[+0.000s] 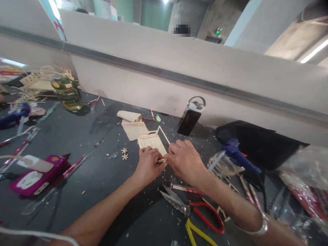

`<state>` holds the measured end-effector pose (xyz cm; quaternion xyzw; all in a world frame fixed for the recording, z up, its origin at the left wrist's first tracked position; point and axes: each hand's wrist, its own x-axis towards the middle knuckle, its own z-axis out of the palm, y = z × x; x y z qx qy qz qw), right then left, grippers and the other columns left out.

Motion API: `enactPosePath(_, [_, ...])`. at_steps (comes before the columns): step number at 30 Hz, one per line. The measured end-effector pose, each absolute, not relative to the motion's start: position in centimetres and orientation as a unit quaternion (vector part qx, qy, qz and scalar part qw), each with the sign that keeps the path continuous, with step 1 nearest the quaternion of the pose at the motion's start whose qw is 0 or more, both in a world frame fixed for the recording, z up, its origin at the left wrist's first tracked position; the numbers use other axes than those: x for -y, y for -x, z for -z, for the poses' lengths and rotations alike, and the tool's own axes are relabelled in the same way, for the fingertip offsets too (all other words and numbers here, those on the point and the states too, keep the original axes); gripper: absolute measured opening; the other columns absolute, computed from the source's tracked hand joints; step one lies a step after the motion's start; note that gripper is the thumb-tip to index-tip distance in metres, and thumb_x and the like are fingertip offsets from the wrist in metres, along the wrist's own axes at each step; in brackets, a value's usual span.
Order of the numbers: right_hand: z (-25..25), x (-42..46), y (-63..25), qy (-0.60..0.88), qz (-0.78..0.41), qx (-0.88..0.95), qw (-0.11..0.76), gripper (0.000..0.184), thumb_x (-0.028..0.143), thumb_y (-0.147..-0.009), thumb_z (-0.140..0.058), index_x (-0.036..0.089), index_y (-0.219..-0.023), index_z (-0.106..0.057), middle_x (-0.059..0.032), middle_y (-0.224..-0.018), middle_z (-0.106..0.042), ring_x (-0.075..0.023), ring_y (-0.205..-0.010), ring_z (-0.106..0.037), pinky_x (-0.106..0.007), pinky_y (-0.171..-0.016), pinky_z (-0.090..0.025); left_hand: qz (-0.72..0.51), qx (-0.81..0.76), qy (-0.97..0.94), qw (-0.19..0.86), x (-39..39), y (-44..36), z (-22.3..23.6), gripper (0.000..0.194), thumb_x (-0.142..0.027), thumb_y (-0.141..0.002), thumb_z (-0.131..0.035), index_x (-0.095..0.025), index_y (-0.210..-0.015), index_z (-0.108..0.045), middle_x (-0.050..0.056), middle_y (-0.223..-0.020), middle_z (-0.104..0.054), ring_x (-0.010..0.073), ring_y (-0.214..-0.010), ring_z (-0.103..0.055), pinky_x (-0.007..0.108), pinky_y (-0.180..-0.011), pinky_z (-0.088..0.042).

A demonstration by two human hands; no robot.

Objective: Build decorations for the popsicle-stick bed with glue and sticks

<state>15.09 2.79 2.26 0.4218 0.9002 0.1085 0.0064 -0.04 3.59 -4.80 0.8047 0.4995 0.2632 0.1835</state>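
A small structure of wooden sticks lies on the dark table in the middle of the view. My left hand and my right hand meet at its near edge. Both are closed in a pinch on a thin wooden stick held against the structure. A metal bangle circles my right wrist.
Snips with red and yellow handles lie near my right forearm. A blue glue gun and a black bag sit right. A dark bottle, paper pieces, an oil bottle and a magenta device are around.
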Motion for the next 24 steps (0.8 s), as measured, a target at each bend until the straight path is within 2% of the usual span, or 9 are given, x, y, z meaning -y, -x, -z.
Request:
enactPosePath(11, [-2.8,-4.3,-15.0,-0.388,-0.077,-0.918,0.036,0.013,0.025,-0.085,-0.064,0.021,-0.075,-0.071,-0.0050,-0.082,-0.067,-0.0217,-0.080,-0.050,-0.036,-0.065,-0.022,-0.266,-0.500,-0.802,0.187,-3.8,0.1,5.1,0.018,-0.019,-0.076,-0.059,-0.019,-0.059,-0.058,0.000,-0.069,-0.063,0.0194,-0.077,-0.052,0.036,-0.074,-0.029])
enactPosePath(24, [-2.8,-5.0,-15.2,-0.383,-0.029,-0.922,0.043,0.016,0.024,-0.087,-0.060,0.020,-0.074,-0.069,-0.0037,-0.081,-0.065,-0.0197,-0.078,-0.051,-0.034,-0.064,-0.022,-0.272,-0.506,-0.794,0.202,-3.7,0.0,5.1,0.017,-0.020,-0.078,-0.060,-0.019,-0.061,-0.062,0.000,-0.070,-0.066,0.0187,-0.077,-0.053,0.037,-0.078,-0.030])
